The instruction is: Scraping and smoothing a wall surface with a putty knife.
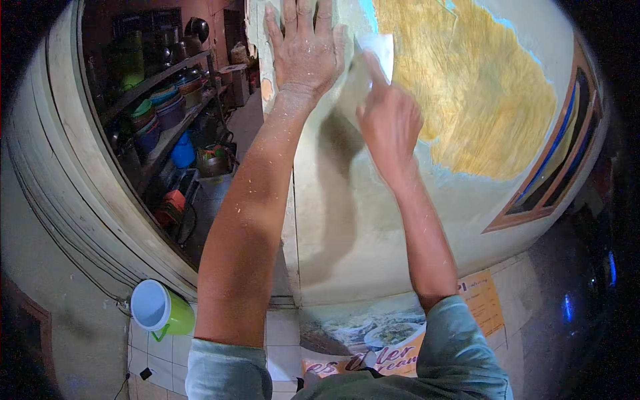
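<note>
The right hand (pixel 391 120) grips a near-upright scraper (pixel 386 56), blade (pixel 383 44) above the grip, yellow patch (pixel 487 93) rightward, splayed left hand (pixel 307 60) leftward

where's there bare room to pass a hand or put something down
Hand room: before the wall, between the left forearm and right forearm, above the banner. Set-down room: white tiles on the green bucket's near side, around a small black object. Crowded: shelves at left, packed with tubs.
</note>
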A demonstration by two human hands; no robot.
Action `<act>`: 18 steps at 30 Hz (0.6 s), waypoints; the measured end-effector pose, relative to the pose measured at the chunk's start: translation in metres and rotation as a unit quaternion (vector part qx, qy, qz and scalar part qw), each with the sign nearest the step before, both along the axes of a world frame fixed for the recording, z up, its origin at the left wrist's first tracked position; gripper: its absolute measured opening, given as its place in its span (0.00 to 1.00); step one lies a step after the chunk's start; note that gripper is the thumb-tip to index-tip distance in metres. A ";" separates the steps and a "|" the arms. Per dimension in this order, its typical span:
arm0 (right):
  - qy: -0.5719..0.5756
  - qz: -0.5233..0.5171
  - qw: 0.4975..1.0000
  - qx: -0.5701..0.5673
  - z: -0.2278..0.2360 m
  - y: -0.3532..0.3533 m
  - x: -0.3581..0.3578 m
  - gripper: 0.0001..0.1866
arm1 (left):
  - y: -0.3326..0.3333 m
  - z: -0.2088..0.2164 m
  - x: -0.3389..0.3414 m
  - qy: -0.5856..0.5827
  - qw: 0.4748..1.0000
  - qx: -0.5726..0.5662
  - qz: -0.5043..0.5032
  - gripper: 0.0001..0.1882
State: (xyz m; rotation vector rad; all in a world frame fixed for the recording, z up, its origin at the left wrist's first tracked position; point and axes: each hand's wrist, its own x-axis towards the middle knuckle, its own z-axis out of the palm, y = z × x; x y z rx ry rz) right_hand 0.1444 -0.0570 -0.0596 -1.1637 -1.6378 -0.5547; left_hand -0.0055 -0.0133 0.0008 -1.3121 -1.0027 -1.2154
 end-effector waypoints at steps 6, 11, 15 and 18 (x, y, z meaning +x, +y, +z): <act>0.004 -0.029 0.998 0.050 0.042 -0.005 0.006 0.37 | 0.000 0.002 0.011 -0.010 0.999 -0.001 -0.040 0.33; -0.009 -0.007 1.000 0.006 0.001 -0.008 0.002 0.40 | 0.028 0.007 -0.011 0.023 0.992 0.125 -0.008 0.33; -0.007 -0.030 0.997 0.077 0.084 0.013 0.005 0.36 | 0.031 0.003 0.008 0.022 0.989 0.144 -0.009 0.34; -0.004 -0.022 0.996 0.082 0.112 0.003 0.007 0.33 | -0.002 0.004 0.012 -0.004 1.000 -0.007 -0.028 0.36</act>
